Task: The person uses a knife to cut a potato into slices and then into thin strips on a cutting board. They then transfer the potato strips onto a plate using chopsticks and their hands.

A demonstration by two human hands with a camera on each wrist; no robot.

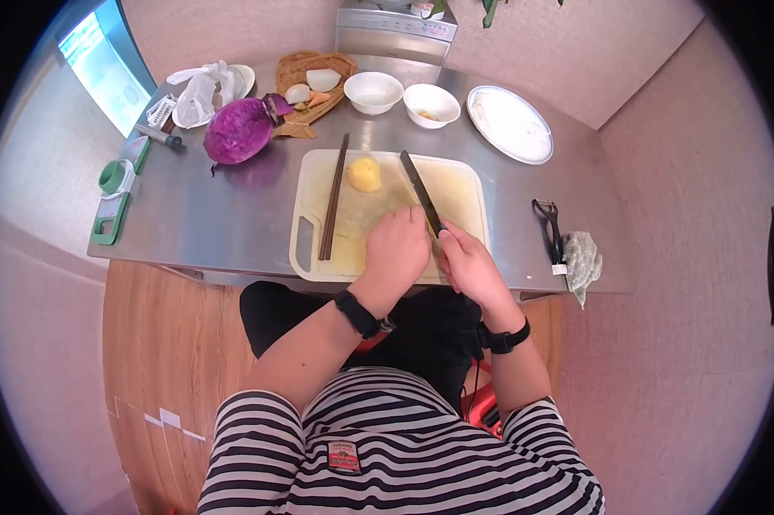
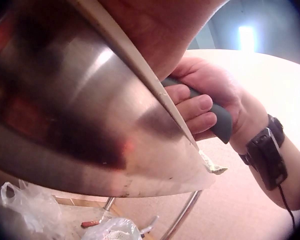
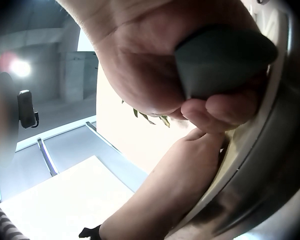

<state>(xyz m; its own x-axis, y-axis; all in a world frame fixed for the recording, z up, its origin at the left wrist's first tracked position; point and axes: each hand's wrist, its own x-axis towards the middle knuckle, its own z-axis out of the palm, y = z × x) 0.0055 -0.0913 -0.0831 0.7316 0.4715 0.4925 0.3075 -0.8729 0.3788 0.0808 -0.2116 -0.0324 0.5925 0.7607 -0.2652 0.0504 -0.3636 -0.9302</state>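
On the white rectangular cutting board (image 1: 468, 189), the rounded yellow food piece (image 1: 364, 174) is located near the far edge, beyond the left hand (image 1: 398, 245) and slightly to its left. It does not touch either hand. Its outline is nearly round; no definite long axis can be identified.

The left hand is the nearer of the two. Its fingers are bent down toward the board, close to the blade; whether it holds anything underneath cannot be determined.

The right hand (image 1: 471, 266) is wrapped around the dark grey handle (image 2: 222, 122) of the long, dark-bladed knife (image 1: 421, 190). The long axis of the knife runs from the right hand away from the person and leans to the left, so that the tip ends to the right of the food piece, near but apart.

On the opposite side, the pair of slim dark brown chopsticks (image 1: 333, 199) lies lengthwise, far ends leaning right. The food piece therefore sits between chopsticks and blade. As a judgement, the governing relation is the lateral gap between food piece and blade, with the left hand better placed to close it.
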